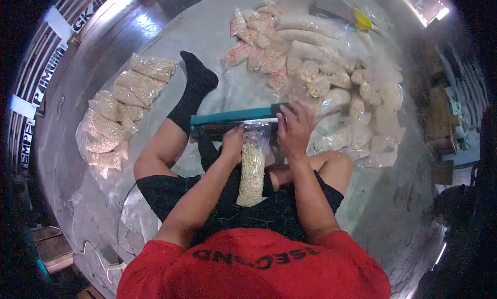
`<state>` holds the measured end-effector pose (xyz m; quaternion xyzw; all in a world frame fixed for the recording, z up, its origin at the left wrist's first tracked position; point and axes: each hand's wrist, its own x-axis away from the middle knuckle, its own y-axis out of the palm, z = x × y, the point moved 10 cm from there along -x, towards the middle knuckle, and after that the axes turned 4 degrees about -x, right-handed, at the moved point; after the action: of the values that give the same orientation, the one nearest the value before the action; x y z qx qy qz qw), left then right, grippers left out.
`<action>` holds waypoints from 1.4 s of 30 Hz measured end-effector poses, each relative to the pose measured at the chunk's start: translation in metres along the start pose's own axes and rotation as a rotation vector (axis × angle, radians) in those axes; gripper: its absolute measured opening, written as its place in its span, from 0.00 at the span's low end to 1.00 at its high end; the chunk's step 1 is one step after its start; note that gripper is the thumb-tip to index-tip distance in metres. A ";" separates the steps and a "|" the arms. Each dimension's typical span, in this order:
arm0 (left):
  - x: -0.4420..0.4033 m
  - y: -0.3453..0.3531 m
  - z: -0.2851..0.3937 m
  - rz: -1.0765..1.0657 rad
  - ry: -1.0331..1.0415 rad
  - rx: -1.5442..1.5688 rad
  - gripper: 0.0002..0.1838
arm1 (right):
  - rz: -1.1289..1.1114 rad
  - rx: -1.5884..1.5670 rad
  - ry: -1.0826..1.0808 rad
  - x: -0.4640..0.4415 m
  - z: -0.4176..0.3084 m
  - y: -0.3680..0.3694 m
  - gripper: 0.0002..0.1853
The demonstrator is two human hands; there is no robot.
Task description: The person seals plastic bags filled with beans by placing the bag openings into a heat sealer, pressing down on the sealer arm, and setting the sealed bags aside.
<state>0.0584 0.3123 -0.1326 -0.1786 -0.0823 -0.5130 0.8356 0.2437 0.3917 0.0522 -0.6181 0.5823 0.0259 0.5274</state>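
Note:
A long clear plastic bag (252, 175) filled with pale bean-like pieces stands between my legs, its top at a teal bar-shaped bag sealer (233, 115). My left hand (233, 143) is closed on the left side of the bag's upper, unfilled part, just below the bar. At the sealer's dark right end, my right hand (296, 130) grips the bar, with fingers over the top and the thumb on the near side. The bag's mouth is partly hidden by the bar.
Filled bags (111, 110) lie in a group on the floor to the left. A larger pile of filled bags (316, 55) covers the far right, with a yellow item (362, 20) at its back. My sock-covered foot (201, 76) stretches out left of the sealer.

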 end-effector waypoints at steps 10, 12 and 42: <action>0.007 0.020 -0.034 0.001 -0.242 0.824 0.10 | -0.031 0.002 0.127 0.033 0.039 0.034 0.12; 0.018 0.013 -0.028 -0.041 -0.161 0.659 0.12 | -0.023 -0.021 0.121 0.035 0.040 0.036 0.11; 0.037 0.018 -0.027 -0.143 -0.460 0.818 0.18 | -0.054 0.158 0.011 0.054 0.041 0.060 0.11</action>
<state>0.0898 0.2783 -0.1497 0.0621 -0.4726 -0.4420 0.7599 0.2400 0.3968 -0.0382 -0.5901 0.5685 -0.0379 0.5719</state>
